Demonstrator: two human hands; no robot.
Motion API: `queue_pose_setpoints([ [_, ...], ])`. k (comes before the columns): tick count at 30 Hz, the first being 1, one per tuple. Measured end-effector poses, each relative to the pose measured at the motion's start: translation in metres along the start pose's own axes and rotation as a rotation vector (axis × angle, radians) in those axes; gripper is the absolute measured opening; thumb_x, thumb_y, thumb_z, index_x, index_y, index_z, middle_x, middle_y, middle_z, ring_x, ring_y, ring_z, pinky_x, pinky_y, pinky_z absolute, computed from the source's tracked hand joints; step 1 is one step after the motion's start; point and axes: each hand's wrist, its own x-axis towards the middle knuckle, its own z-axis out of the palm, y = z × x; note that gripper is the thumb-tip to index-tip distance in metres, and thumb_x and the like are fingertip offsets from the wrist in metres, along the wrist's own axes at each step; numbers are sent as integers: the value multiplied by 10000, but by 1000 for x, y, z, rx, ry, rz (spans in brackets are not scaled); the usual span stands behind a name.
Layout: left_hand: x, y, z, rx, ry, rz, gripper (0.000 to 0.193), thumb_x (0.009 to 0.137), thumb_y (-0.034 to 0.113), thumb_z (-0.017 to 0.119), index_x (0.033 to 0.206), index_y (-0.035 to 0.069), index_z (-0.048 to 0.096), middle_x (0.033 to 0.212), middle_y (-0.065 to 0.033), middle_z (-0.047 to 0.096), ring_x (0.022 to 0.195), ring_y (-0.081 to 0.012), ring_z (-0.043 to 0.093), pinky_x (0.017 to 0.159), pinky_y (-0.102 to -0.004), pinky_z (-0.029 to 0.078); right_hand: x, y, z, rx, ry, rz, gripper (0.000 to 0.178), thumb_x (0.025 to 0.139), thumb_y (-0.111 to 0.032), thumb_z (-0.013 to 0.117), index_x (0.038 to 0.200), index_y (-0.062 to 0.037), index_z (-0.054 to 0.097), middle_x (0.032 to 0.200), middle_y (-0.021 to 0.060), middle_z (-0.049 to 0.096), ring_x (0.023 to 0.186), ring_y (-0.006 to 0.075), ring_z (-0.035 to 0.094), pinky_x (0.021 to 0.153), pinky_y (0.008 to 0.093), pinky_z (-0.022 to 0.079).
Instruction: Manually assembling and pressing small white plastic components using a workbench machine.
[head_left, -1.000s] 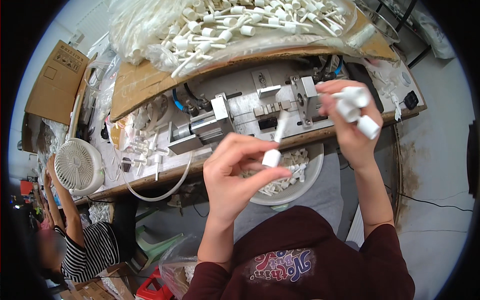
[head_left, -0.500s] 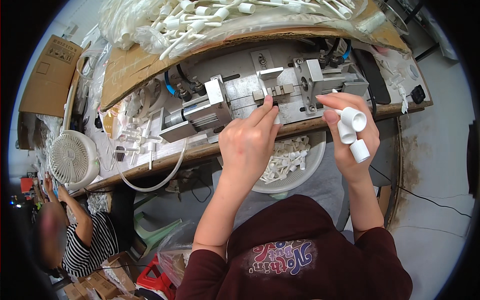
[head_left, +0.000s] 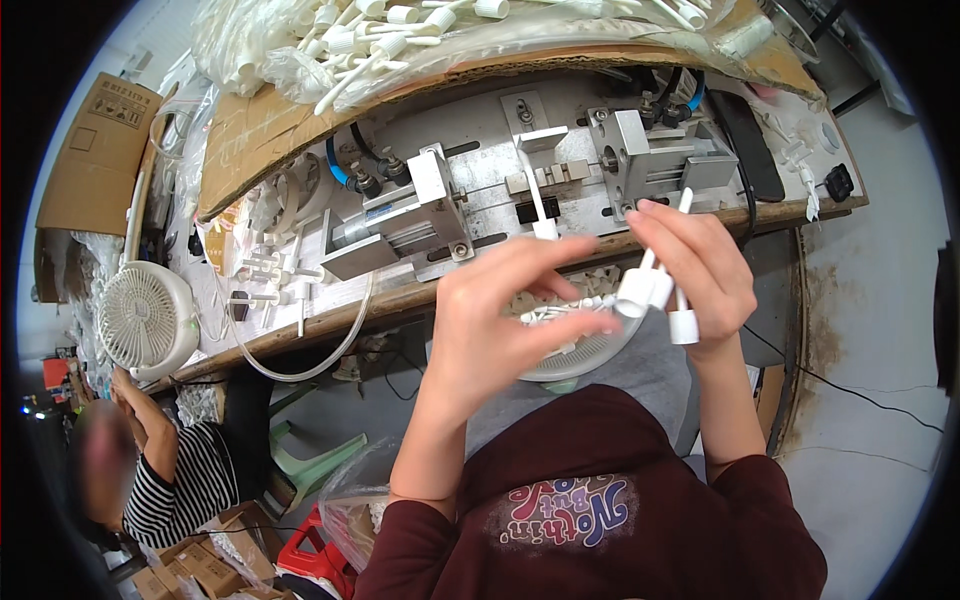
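My right hand (head_left: 712,275) is closed around several white caps with thin stems (head_left: 683,326), the caps hanging below the fingers and one stem poking up past them. Thumb and fingers apart, my left hand (head_left: 495,315) hovers over the bench's front edge with nothing in it. Beyond it, another white capped stem (head_left: 541,200) rests in the small metal holder (head_left: 565,176) of the clamping fixture, cap toward me. Two metal cylinder units, left (head_left: 400,215) and right (head_left: 650,160), flank that holder.
Below the bench edge sits a white basket (head_left: 585,365) of white parts. A cardboard sheet (head_left: 250,135) bears a heap of capped stems (head_left: 385,45) behind the fixture. At left are a white fan (head_left: 148,315) and a seated co-worker (head_left: 185,470); a black phone-like slab (head_left: 745,145) lies at right.
My left hand has drawn back from the stem in the holder and opened. My right hand has turned, so the caps it holds now point downward and sit closer to my left hand.
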Motion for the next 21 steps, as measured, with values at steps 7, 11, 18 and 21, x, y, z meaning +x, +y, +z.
queue_pose_setpoints([
  [7, -5, 15, -2, 39, 67, 109, 376, 667, -12, 853, 1028, 17, 752, 960, -90, 701, 792, -141, 677, 678, -245, 591, 4, -4, 18, -39, 66, -80, 403, 697, -56, 676, 1085, 46, 710, 1092, 183, 700, 752, 235, 663, 625, 301, 538],
  [11, -2, -7, 4, 352, 247, 110, 378, 670, -35, 829, 1033, 35, 753, 1036, -93, 678, 804, -152, 653, 654, -240, 582, -2, -3, 14, 41, 151, 55, 363, 770, 37, 739, 1117, 58, 632, 1090, 215, 697, 767, 273, 673, 656, 330, 539],
  [18, 1, -30, 18, 700, 165, 169, 296, 680, 91, 808, 970, 73, 752, 1100, -55, 733, 676, -198, 671, 610, -299, 510, -16, -3, 16, 267, 177, 121, 368, 786, 85, 759, 1045, -10, 515, 1130, 283, 664, 721, 233, 641, 668, 322, 548],
  [21, 8, -34, 17, 733, 172, 166, 279, 693, 143, 824, 958, 82, 760, 1081, -23, 743, 595, -162, 648, 584, -270, 501, -17, -8, 11, 140, 167, 150, 312, 808, 62, 753, 1036, -18, 557, 1167, 234, 637, 736, 177, 630, 686, 288, 552],
])
